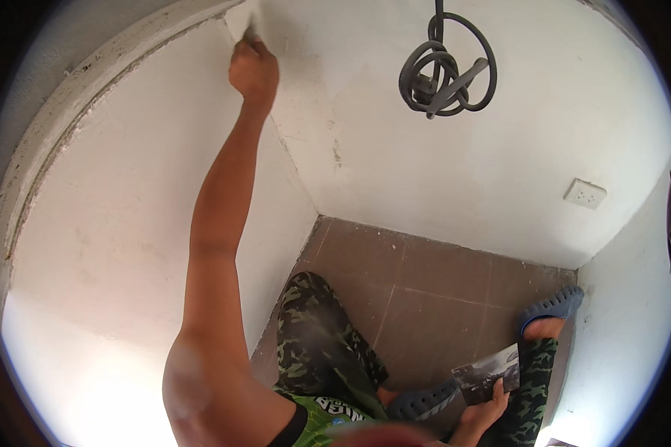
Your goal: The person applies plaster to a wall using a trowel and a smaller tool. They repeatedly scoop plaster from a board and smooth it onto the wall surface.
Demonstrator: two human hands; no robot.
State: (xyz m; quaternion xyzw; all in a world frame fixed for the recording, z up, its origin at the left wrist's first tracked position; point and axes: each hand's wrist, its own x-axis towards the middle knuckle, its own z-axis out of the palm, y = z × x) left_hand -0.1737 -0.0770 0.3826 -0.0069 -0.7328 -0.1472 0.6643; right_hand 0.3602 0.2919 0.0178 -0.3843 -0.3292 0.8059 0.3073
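Note:
My left arm reaches up to the corner where two white walls meet, close under a rough-edged ledge. The fist of my left hand (253,72) is closed on a small putty knife (250,31); its grey blade is blurred and sits near the wall. Low on the right, over my leg, my right hand (486,408) grips a flat rectangular plate (492,375), dark grey with whitish smears. Its fingers lie against the plate's near edge; part of the hold is hidden.
A coiled black cable (447,78) hangs before the far wall (365,134). A white socket (586,194) is set low in that wall. Brown floor tiles (417,313) lie below, between walls on three sides. My bent legs in camouflage trousers (317,328) and blue clogs (552,307) occupy the floor.

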